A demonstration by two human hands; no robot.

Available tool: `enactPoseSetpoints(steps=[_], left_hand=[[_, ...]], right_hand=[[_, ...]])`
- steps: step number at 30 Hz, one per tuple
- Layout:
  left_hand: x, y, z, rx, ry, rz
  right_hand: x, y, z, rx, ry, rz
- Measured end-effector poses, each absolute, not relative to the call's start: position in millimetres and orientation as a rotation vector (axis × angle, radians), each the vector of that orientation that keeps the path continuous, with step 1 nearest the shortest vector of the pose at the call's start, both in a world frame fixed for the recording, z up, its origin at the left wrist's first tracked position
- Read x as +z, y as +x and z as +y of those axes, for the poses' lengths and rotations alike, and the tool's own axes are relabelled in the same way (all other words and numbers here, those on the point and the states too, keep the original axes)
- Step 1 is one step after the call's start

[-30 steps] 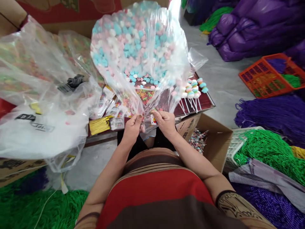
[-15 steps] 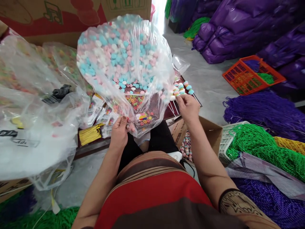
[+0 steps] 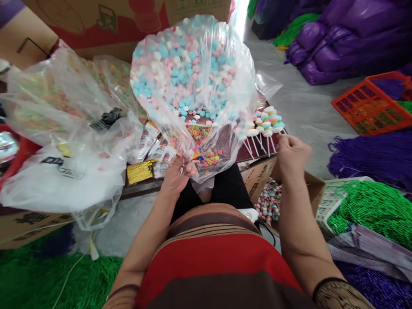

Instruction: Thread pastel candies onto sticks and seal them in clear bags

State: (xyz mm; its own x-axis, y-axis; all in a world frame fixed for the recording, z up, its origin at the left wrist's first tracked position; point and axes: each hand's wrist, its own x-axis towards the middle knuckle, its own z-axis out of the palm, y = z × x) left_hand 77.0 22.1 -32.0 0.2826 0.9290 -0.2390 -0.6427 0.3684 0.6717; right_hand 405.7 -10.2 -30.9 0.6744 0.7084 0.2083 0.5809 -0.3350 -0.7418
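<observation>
1. Clear plastic bag (image 3: 236, 56): crinkled, bulging at the far end, narrowing toward the wearer; near edge gathered and held
2. Small candies (image 3: 183, 77): pink, white and blue, packed loosely inside the bag's far part
3. Candy sticks (image 3: 268, 121): stacked pastel pieces on white sticks, clustered just right of the bag, bare ends nearer the wearer

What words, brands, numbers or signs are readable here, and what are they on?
No word, brand or number reads clearly.
Back carton: a green music-note sign; other green marks, cut off above.
White plastic bag: black lettering, creased, unreadable.
Lower-left carton: dark print, unreadable.
White packets: too small.
Carton below the candy sticks: print too blurred.
Colourful label in the clear bag: unreadable.
</observation>
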Motion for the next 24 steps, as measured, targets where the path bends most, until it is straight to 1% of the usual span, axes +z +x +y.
enactPoseSetpoints(steps=[3,6,8,11,24], left_hand=[[-35,76,22,1.129,0.499,0.693],[-35,76,23,1.099,0.558,0.739],[-35,76,24,1.084,0.592,0.798],[-33,75,24,1.074,0.623,0.849],[-44,68,23,1.03,0.796,0.783]], right_hand=[[-22,395,-27,0.243,-1.769,-0.815],[-9,375,-50,0.502,-1.447,-0.875],[-3,362,-63,0.622,-1.431,-1.003],[2,348,-72,0.685,-1.459,-1.164],[4,332,-64,0.689,-1.412,-1.358]])
